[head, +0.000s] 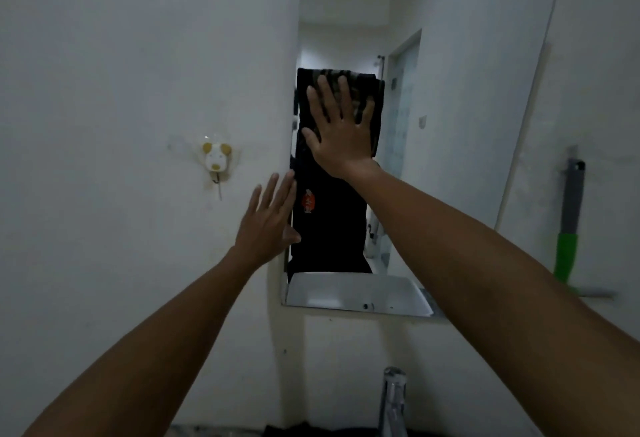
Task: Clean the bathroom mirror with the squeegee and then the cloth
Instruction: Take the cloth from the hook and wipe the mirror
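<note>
The rectangular mirror (467, 90) hangs on a white wall. My right hand (341, 131) lies flat with fingers spread on a dark cloth (376, 107), pressing it against the glass in the mirror's left half, about mid-height. My left hand (268, 220) is open with its fingers straight, resting at the mirror's left edge lower down, and holds nothing. The squeegee (569, 222), with a grey and green handle, hangs on the wall to the right of the mirror, blade at the bottom, untouched.
A small dog-shaped wall hook (215, 159) is stuck to the wall left of the mirror. A chrome tap (393, 398) rises at the bottom centre. The mirror reflects a dark shirt, a doorway and the basin.
</note>
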